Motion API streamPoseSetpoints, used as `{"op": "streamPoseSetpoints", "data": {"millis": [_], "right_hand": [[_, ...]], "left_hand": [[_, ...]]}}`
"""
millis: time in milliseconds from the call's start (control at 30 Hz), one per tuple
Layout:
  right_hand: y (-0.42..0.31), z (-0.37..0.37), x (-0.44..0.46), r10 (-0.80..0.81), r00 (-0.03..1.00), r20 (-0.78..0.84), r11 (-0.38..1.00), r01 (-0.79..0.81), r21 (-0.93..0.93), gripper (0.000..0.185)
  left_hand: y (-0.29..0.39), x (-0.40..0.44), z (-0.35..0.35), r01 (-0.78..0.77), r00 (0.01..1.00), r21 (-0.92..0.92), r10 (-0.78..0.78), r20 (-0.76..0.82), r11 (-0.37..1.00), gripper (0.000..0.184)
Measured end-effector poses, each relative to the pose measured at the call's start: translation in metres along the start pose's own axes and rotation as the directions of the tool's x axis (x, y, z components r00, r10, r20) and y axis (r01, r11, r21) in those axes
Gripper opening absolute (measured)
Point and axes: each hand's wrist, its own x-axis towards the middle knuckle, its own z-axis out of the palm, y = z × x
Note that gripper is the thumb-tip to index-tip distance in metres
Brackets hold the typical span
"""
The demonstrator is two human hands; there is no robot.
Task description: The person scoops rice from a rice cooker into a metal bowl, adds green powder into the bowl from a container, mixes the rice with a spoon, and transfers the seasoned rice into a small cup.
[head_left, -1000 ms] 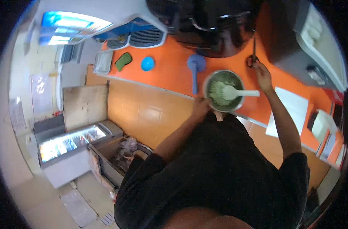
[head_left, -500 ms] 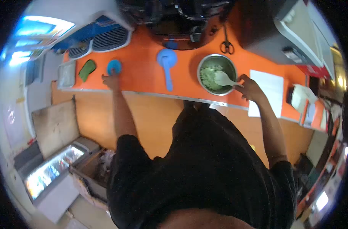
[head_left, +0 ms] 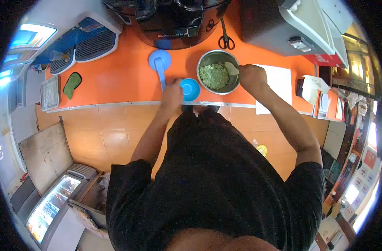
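Observation:
My left hand (head_left: 173, 95) is closed on the side of a small light-blue bowl (head_left: 190, 89) near the counter's front edge. To its right stands a metal mixing bowl (head_left: 207, 59) holding pale green, crumbly food (head_left: 214, 76). My right hand (head_left: 253, 78), at that bowl's right rim, is closed around the handle of a pale spoon (head_left: 231, 68), whose head rests at the food's edge. A blue spoon (head_left: 160, 74) lies across a round blue dish (head_left: 164, 57), its handle end beside my left hand.
Behind the bowls stand a large black appliance (head_left: 170, 25) and black-handled scissors (head_left: 226, 42). A white sheet (head_left: 283, 83) lies at right, below a grey machine (head_left: 270, 37). On the left are a green object (head_left: 72, 83), a clear tray (head_left: 50, 93) and a machine with grilles (head_left: 94, 44).
My left hand has brought the blue bowl rightward, next to the metal bowl. The pale spoon's head has shifted toward the bowl's upper right, with my right hand higher. The view has shifted too.

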Motion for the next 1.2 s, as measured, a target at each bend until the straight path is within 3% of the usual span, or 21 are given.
{"op": "streamPoseSetpoints", "data": {"millis": [33, 100, 167, 200, 267, 300, 367, 400, 467, 533, 567, 700, 767, 800, 867, 1000, 1067, 1100, 1133, 1167, 1200], "right_hand": [[-0.001, -0.005, 0.007, 0.022, 0.993, 0.113, 0.999, -0.025, 0.025, 0.018], [0.001, -0.011, 0.007, 0.006, 0.997, 0.079, 1.000, -0.008, 0.025, 0.018], [0.003, -0.015, 0.007, -0.014, 0.999, 0.044, 1.000, 0.013, 0.020, 0.018], [0.003, -0.018, 0.006, 0.014, 0.998, 0.054, 1.000, -0.014, 0.010, 0.017], [0.003, -0.016, 0.005, 0.035, 0.997, 0.069, 0.999, -0.035, 0.000, 0.016], [0.005, -0.012, 0.007, 0.027, 0.997, 0.071, 1.000, -0.027, 0.001, 0.015], [0.011, -0.001, 0.011, 0.015, 0.998, 0.066, 1.000, -0.015, 0.000, 0.014], [0.016, 0.007, 0.014, -0.016, 0.998, 0.065, 1.000, 0.015, 0.009, 0.016], [0.028, 0.024, 0.016, -0.046, 0.997, 0.064, 0.999, 0.045, 0.010, 0.018], [0.034, 0.040, 0.015, -0.315, 0.946, -0.081, 0.949, 0.312, -0.043, 0.017], [0.032, 0.047, 0.022, -0.191, 0.981, 0.009, 0.974, 0.189, 0.129, 0.018], [0.039, 0.064, 0.033, -0.221, 0.975, 0.017, 0.946, 0.210, 0.245, 0.019], [0.045, 0.070, 0.027, -0.206, 0.978, -0.013, 0.848, 0.185, 0.496, 0.026], [0.047, 0.070, 0.023, -0.208, 0.978, -0.018, 0.845, 0.189, 0.501, 0.026], [0.053, 0.068, 0.015, -0.071, 0.988, 0.139, 0.637, -0.062, 0.769, 0.026], [0.064, 0.074, 0.003, -0.096, 0.986, 0.135, 0.433, -0.081, 0.898, 0.027], [0.074, 0.068, -0.002, -0.124, 0.988, 0.094, 0.508, -0.018, 0.861, 0.029], [0.078, 0.066, -0.005, -0.127, 0.988, 0.087, 0.508, -0.011, 0.861, 0.029], [0.082, 0.065, -0.007, -0.104, 0.987, 0.126, 0.492, -0.059, 0.869, 0.029], [0.087, 0.064, -0.011, -0.081, 0.982, 0.168, 0.473, -0.110, 0.874, 0.028], [0.092, 0.063, -0.014, -0.079, 0.983, 0.164, 0.472, -0.109, 0.875, 0.028]], "left_hand": [[0.002, 0.008, 0.010, -0.013, 1.000, 0.013, 0.013, -0.006, 1.000, 0.036], [0.007, 0.010, 0.014, -0.031, 0.999, 0.018, 0.031, -0.011, 0.999, 0.035], [0.026, 0.005, -0.007, -0.019, 0.980, 0.028, 0.024, -0.196, 0.999, 0.037], [0.037, 0.010, -0.015, -0.023, 0.980, 0.023, 0.028, -0.199, 0.999, 0.037], [0.057, 0.021, -0.019, -0.230, 0.881, 0.037, 0.224, -0.416, 0.972, 0.034], [0.058, 0.034, -0.011, -0.226, 0.882, 0.036, 0.220, -0.418, 0.974, 0.034], [0.052, 0.075, 0.010, -0.080, 0.994, -0.242, 0.095, 0.049, 0.967, 0.030], [0.045, 0.090, 0.022, -0.082, 0.995, -0.244, 0.095, 0.039, 0.966, 0.030], [0.037, 0.110, 0.044, 0.136, 0.966, -0.541, 0.011, 0.260, 0.830, 0.022], [0.059, 0.102, 0.029, 0.194, 0.952, -0.649, 0.018, 0.306, 0.735, 0.019], [0.068, 0.096, 0.024, 0.257, 0.935, -0.735, 0.032, 0.354, 0.628, 0.016], [0.077, 0.089, 0.031, 0.292, 0.922, -0.702, 0.003, 0.386, 0.650, 0.015], [0.078, 0.082, 0.034, 0.315, 0.928, -0.736, -0.031, 0.372, 0.600, 0.016], [0.079, 0.078, 0.034, 0.315, 0.928, -0.732, -0.035, 0.371, 0.604, 0.016], [0.081, 0.073, 0.032, 0.325, 0.918, -0.731, -0.015, 0.396, 0.599, 0.012], [0.086, 0.066, 0.026, 0.352, 0.921, -0.764, -0.056, 0.384, 0.540, 0.015], [0.082, 0.060, 0.010, 0.248, 0.950, -0.570, -0.081, 0.302, 0.783, 0.038], [0.078, 0.053, 0.004, 0.244, 0.952, -0.570, -0.082, 0.295, 0.785, 0.038], [0.074, 0.041, -0.001, 0.075, 0.995, -0.464, -0.097, -0.024, 0.882, 0.055], [0.072, 0.028, -0.003, -0.051, 0.941, -0.298, -0.054, -0.335, 0.953, 0.071], [0.069, 0.013, 0.001, -0.055, 0.940, -0.296, -0.050, -0.336, 0.954, 0.071]]}}
